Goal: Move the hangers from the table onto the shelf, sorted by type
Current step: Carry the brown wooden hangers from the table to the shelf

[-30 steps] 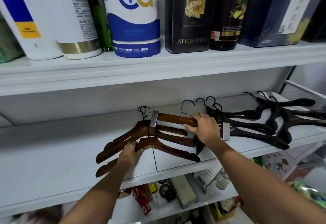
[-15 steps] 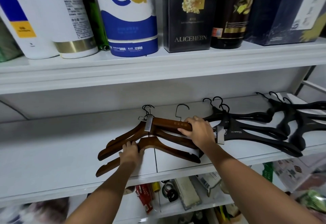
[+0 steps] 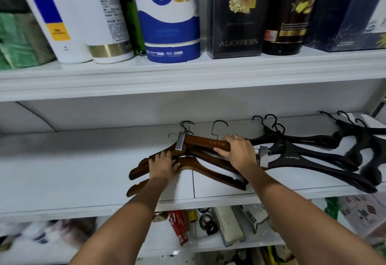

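Both hands were up at the white shelf (image 3: 73, 170). A pile of brown hangers (image 3: 217, 175) lay flat on it, in the middle, with the hooks pointing to the far side. The left hand (image 3: 164, 165) lay on top of the left arms of this pile - its fingers were spread out and fairly straight, pressing down and not curled round anything.

The right hand (image 3: 238, 152) was grasping a bar hanger (image 3: 205, 142), with fingers curled over the far side of the brown bar and the thumb on the near side. This hanger sat on top of the brown pile. It had a shiny clip (image 3: 180, 144) at its left end and one more just right of the hand.

Right beside that hand lay the black hangers (image 3: 292, 154), also flat on the shelf. More of them were piled at the far right end.

On the top shelf (image 3: 188, 81) stood white bottles (image 3: 69, 14), a blue and white tub (image 3: 171, 24) and a black box (image 3: 236, 14).
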Demonstrator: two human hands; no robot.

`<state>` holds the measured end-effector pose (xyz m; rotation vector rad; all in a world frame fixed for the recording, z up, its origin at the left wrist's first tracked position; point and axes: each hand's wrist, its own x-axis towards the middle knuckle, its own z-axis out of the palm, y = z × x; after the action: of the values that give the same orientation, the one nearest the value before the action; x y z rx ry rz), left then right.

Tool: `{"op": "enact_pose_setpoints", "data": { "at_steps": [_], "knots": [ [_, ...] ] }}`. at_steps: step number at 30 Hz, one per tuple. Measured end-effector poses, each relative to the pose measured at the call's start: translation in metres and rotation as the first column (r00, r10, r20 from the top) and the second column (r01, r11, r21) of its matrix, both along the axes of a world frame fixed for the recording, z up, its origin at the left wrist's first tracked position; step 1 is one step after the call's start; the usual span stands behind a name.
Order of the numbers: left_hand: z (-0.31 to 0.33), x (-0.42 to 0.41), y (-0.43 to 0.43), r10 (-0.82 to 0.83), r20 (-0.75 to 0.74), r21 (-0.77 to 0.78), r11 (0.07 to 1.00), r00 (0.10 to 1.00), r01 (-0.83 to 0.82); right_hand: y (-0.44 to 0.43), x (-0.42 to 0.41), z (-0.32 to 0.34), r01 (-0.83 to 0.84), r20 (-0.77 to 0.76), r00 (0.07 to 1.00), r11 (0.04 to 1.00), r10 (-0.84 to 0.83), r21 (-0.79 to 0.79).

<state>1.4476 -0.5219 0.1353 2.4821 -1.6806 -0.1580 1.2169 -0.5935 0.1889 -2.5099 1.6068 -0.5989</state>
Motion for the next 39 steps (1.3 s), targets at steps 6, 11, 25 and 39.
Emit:
{"op": "enact_pose_setpoints", "data": {
  "at_steps": [6,11,25,39],
  "knots": [
    [0.036,0.064,0.033,-0.243,0.170,-0.033,0.967,0.955,0.252,0.001,0.051,0.018,-0.026,0.026,0.999,0.999,0.027,-0.047],
    [0.058,0.126,0.063,-0.180,0.146,-0.077,0.978,0.973,0.193,0.009,0.107,0.030,-0.045,0.003,0.999,0.996,0.045,-0.083],
    [0.109,0.292,0.127,-0.021,0.056,-0.299,0.954,0.998,0.037,0.073,0.287,0.006,-0.153,-0.129,0.981,0.987,0.147,-0.043],
    [0.072,0.388,0.129,-0.198,0.074,-0.163,0.964,0.977,0.208,0.120,0.421,-0.063,-0.134,-0.217,0.960,0.970,0.179,0.204]
  ]
}}
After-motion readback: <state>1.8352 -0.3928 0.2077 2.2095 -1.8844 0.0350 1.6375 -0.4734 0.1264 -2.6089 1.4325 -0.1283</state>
